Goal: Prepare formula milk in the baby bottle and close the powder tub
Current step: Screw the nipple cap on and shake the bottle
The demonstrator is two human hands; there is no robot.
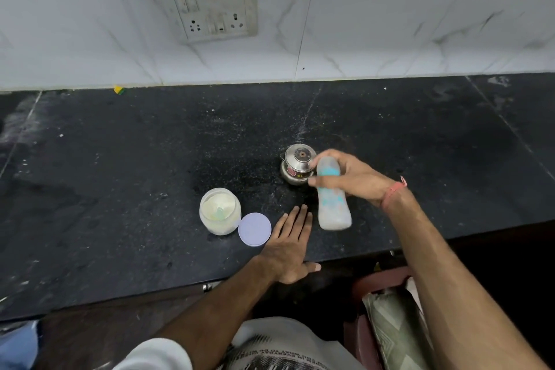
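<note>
1. I see a black speckled stone bench dusted with pale flecks and smears, with a seam line running across it toward the wall
2. Behind it rises a wall of white marbled tiles, carrying a grimy switch-and-socket plate that sits crooked; a small yellow-green scrap lies where bench meets wall
3. The baby bottle is blurred, pale and cloudy with blue markings; my right hand has its grip wrapped round the upper part, holding it tilted with the base toward me, above the bench near its front edge
4. A pink band circles the right wrist
5. My left hand lies flat on the bench with fingers spread and holds nothing, just left of the bottle
6. The powder tub stands open on the bench, a clear jar with pale cream powder and what looks like a greenish scoop inside; its lilac lid lies flat just beside it, near the left fingertips
7. A small steel lidded pot with a red label stands just behind the bottle, partly covered by the right fingers
8. Motion blur hides the bottle's top and whether it is capped; I cannot tell how much liquid is inside
9. Below the bench edge the view is dark, with a patterned cloth and white clothing cut off by the frame
</note>
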